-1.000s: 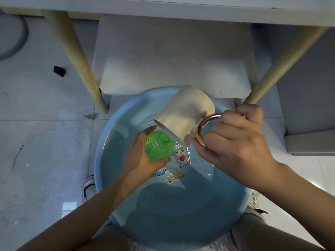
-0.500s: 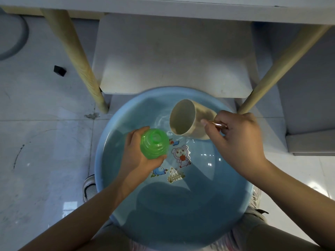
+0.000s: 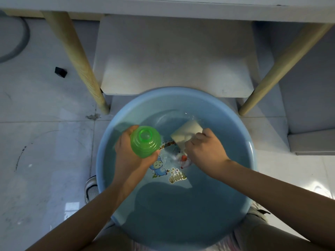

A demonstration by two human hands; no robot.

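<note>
Right hand [image 3: 204, 151] grips mug [image 3: 186, 132], just past its knuckles and now dunked in basin [image 3: 181, 92] water, airborne earlier; left hand [image 3: 129, 160] clamps green cup [image 3: 146, 141] over basin's left side.

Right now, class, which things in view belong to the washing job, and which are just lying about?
In the job: green cup, left hand; beige mug, right hand; blue basin.
Lying about: black block on floor; table leg.
</note>
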